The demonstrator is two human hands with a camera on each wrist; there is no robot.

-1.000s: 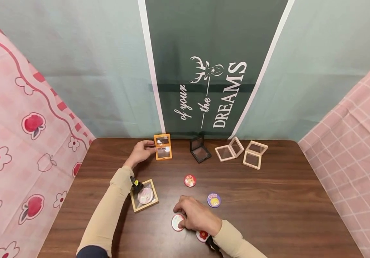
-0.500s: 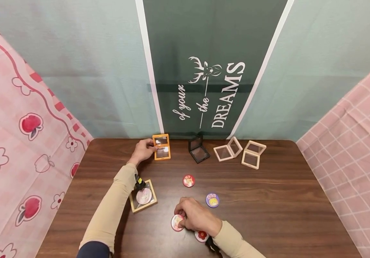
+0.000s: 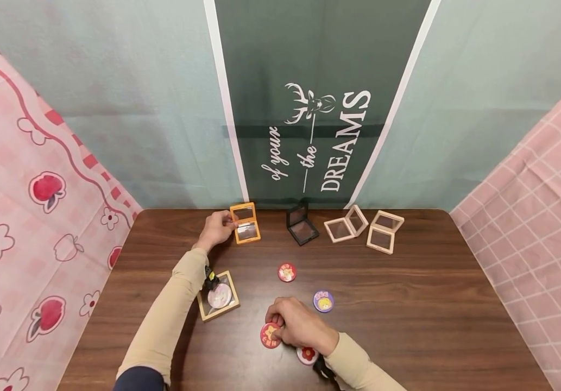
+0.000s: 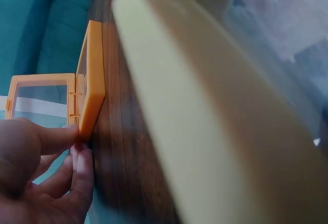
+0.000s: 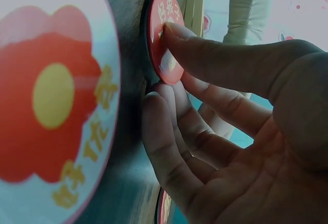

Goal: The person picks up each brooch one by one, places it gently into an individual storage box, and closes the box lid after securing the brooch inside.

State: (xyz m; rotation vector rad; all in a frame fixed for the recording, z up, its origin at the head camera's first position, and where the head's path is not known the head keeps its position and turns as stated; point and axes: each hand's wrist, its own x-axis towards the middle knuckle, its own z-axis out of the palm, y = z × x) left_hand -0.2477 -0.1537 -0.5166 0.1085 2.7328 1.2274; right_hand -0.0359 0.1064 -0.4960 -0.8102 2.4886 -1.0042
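My left hand [image 3: 215, 229] pinches the left side of an open, orange-framed case [image 3: 247, 233] with clear windows, near the hinge. In the left wrist view the thumb and fingers meet at the corner of the orange case [image 4: 95, 80], its lid standing up from the base. My right hand [image 3: 302, 326] pinches a round red badge [image 3: 267, 338] with yellow lettering. The right wrist view shows the thumb on the face of the red badge [image 5: 160, 14] and fingertips at its edge. Beside that wrist lies a white badge with a red flower [image 3: 307, 355].
Another red badge [image 3: 287, 272] and a purple badge [image 3: 323, 301] lie mid-table. Under the left forearm is a pale-framed case [image 3: 233, 305] with a pink badge [image 3: 219, 296] in it. A black case [image 3: 302, 232] and two cream cases [image 3: 341, 231] stand open along the back.
The badge in my right hand has tilted: glare has left its face, and the red and yellow now show. The orange case has turned slightly in my left hand's grip.
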